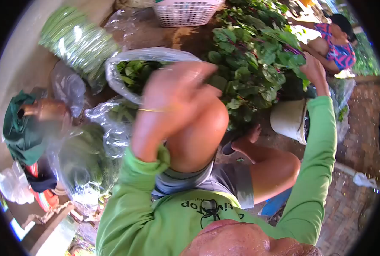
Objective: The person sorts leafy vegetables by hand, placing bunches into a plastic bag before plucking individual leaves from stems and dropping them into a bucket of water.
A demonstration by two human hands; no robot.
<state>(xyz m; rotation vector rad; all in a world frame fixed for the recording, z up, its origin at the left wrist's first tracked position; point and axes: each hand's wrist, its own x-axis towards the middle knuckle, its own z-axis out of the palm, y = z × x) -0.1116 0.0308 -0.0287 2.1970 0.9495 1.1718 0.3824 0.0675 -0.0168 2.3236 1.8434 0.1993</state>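
Fingers (308, 64) of right hand (316, 73) touching leafy greens (254, 51), left hand (177, 94) raised apart

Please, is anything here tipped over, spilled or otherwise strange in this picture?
Only one thing stands out: the white bucket beside the pile of leafy greens seems to lie tipped on its side, its mouth facing sideways. Nothing looks spilled from it. The right hand touches the greens above it.

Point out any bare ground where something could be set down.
Bare brown ground lies between the white basket and the bagged greens. The paved floor right of the white bucket is mostly open. The left side, with plastic bags and the green cloth, is crowded, as is the leafy pile.
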